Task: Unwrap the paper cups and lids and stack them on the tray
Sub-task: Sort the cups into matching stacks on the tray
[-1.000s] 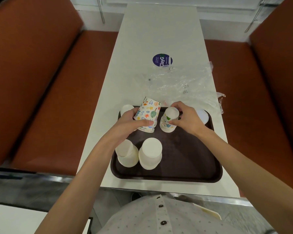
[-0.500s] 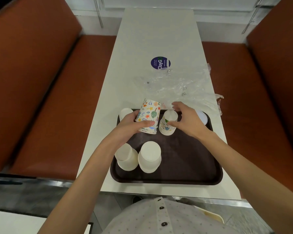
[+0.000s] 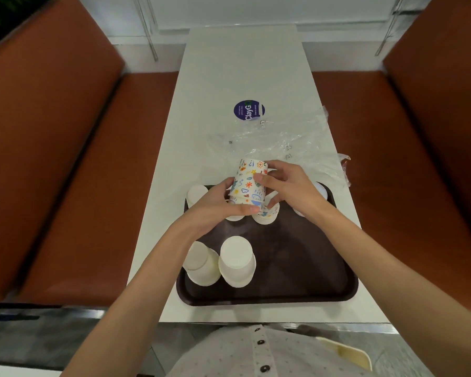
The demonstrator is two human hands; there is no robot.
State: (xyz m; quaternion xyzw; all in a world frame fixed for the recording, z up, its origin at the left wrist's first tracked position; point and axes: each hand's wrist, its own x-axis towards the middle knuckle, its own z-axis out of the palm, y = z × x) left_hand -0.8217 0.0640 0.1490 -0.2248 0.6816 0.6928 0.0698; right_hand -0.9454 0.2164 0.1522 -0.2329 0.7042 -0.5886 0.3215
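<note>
Picture cups (image 3: 249, 183): a little stack of paper cups with flowers, clouds and stars on them. They are upside down, tipped a bit, and held up over the far part of the tray.
Left hand (image 3: 215, 208): wrapped round the wide bottom edge of the stack, with the thumb lying across the front.
Right hand (image 3: 286, 186): holds the stack higher up. The thumb is on the front and the fingers curl round the back.
Small picture cup (image 3: 268, 213): stands upside down on the tray, just under the held stack. I cannot tell if the two touch.
Tray (image 3: 267, 300): dark brown, on the near end of the desk.
White cups (image 3: 237, 261): two plain ones upside down, side by side in the near left part of the tray. The left one leans against the other.
Far white cup (image 3: 197, 194): at the tray's far left corner, partly behind the left hand.
White lid (image 3: 322, 190): at the far right of the tray — mostly hidden by the right hand.
Plastic wrap (image 3: 297, 148): clear and crumpled, lying on the desk just past the tray.
Sticker (image 3: 248, 111): round and dark blue, stuck on the desk past the wrap.
Desk (image 3: 242, 63): long and white.
Benches (image 3: 65, 159): orange-brown, one on each side of the desk.
</note>
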